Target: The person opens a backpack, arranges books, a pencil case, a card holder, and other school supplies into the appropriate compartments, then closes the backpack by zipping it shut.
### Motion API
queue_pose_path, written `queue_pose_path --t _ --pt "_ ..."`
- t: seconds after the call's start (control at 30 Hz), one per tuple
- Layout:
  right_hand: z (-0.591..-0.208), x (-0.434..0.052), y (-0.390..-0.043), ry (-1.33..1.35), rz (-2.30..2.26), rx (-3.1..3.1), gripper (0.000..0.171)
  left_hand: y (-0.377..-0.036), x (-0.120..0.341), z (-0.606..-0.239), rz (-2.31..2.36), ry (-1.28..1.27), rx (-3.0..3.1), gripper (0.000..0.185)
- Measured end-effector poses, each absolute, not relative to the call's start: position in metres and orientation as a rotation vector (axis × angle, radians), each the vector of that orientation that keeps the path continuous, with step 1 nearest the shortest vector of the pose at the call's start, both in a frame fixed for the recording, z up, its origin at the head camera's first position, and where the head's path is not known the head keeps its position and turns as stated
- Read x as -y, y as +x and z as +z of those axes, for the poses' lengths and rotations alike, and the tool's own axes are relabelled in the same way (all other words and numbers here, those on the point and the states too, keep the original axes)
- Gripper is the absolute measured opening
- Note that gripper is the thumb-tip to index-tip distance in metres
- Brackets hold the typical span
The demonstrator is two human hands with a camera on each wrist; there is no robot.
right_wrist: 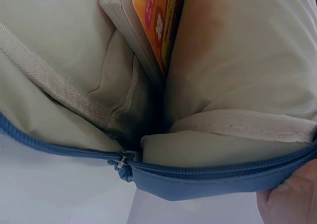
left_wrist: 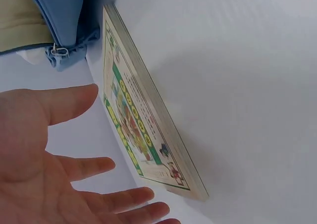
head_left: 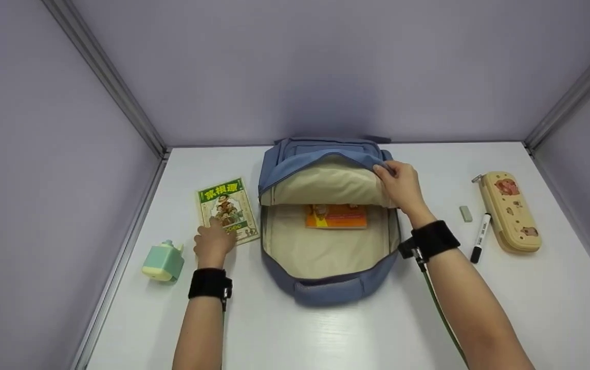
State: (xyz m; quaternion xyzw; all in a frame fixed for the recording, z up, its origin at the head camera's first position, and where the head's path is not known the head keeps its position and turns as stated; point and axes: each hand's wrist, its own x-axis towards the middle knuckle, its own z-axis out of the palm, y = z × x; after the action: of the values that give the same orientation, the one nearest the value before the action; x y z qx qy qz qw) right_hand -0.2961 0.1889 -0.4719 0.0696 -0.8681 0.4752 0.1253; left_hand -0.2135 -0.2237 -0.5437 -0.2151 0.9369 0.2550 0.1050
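Observation:
A blue backpack (head_left: 328,294) lies unzipped on the white table, its cream lining showing. My right hand (head_left: 404,189) pinches the edge of its raised front flap between thumb and fingers. Inside the bag is an orange book (head_left: 340,220), partly hidden by the flap; the right wrist view shows its page edges and cover. Left of the bag lies a green-and-cream book (head_left: 227,206) with cartoon figures on its cover. Over its lower end reaches my left hand (head_left: 215,244), with fingers spread and nothing held. In the left wrist view a gap separates the thumb from the book.
At far left stands a mint-green desktop device (head_left: 165,262), perhaps a pencil sharpener. Over on the right are a grey-green eraser (head_left: 465,214), a black-and-white marker (head_left: 481,237) and a yellow pencil case (head_left: 510,211). Pale panels (head_left: 295,67) wall the table at the back and sides.

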Motion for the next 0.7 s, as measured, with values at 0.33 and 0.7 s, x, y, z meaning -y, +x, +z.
queue_pose_path --t 0.33,0.7 --pt "-0.474 -0.188 -0.296 0.196 1.370 2.513 0.034 -0.209 0.236 -0.551 0.607 -0.748 -2.768 0.066" --pt "-0.473 -0.187 -0.295 0.203 1.362 2.507 0.033 -0.212 0.240 -0.552 0.594 -0.754 -2.815 0.052"
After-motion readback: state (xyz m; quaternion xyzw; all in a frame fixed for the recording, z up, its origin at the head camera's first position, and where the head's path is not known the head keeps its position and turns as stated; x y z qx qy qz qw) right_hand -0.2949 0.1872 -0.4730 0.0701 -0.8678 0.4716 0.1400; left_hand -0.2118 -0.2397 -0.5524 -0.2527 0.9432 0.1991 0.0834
